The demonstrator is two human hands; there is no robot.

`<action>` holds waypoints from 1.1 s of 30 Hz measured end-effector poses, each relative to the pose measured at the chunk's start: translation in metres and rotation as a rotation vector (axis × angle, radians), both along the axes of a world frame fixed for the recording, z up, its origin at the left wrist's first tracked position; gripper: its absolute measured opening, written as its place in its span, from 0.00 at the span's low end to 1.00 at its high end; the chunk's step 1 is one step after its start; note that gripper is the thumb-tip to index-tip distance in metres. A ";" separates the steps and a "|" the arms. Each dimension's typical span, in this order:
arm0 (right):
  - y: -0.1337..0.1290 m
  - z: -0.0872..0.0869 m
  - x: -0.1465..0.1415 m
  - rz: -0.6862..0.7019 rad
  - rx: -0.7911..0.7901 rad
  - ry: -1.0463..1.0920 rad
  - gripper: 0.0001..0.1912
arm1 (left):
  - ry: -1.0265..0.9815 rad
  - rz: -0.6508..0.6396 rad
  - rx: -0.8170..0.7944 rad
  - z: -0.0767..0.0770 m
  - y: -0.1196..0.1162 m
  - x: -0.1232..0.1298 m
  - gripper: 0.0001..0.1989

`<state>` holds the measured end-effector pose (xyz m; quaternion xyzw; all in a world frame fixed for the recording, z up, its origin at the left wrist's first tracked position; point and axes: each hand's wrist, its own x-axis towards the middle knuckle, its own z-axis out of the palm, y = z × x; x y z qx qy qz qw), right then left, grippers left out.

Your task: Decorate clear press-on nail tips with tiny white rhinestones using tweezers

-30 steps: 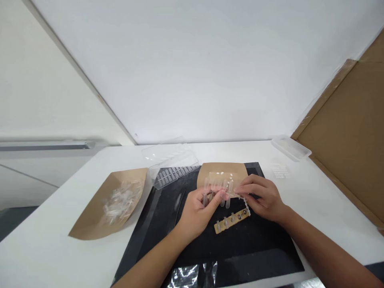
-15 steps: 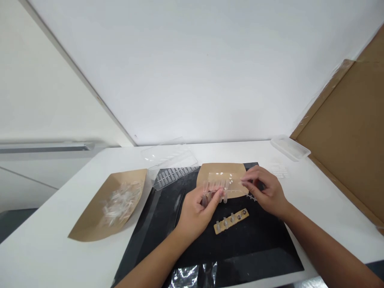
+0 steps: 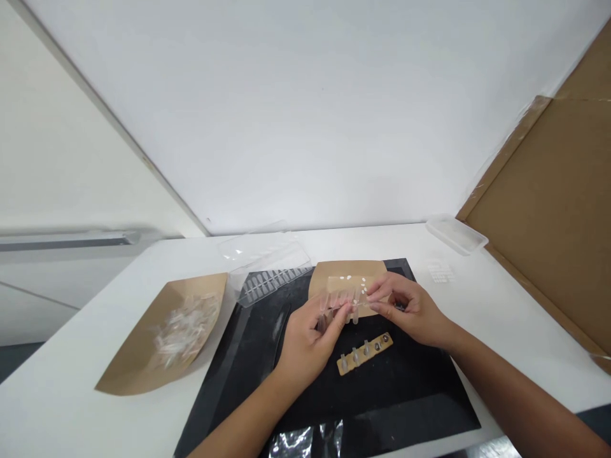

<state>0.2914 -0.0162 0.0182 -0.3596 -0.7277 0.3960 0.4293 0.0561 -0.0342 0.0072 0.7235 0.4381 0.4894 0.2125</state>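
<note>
Clear false-nail tips [image 3: 341, 304] are held just above a kraft paper sheet [image 3: 346, 275], pinched in a near-closed grip by the left hand [image 3: 305, 343] at one end and the right hand [image 3: 405, 312] at the other. Just below, a tan strip [image 3: 365, 353] carries upright tips on a black mat [image 3: 420, 388], with open mat before its near edge; white surface [image 3: 525, 331] spreads rightward.

One view only, your head cam: it sits on your head, faces forward and down at the table [image 3: 520, 334], close above your left hand [image 3: 305, 346] and right hand [image 3: 410, 312].
</note>
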 end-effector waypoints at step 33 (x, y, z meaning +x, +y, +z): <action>0.076 -0.036 0.098 -1.091 0.308 -0.216 0.13 | 0.174 -0.059 0.293 0.002 0.006 -0.006 0.06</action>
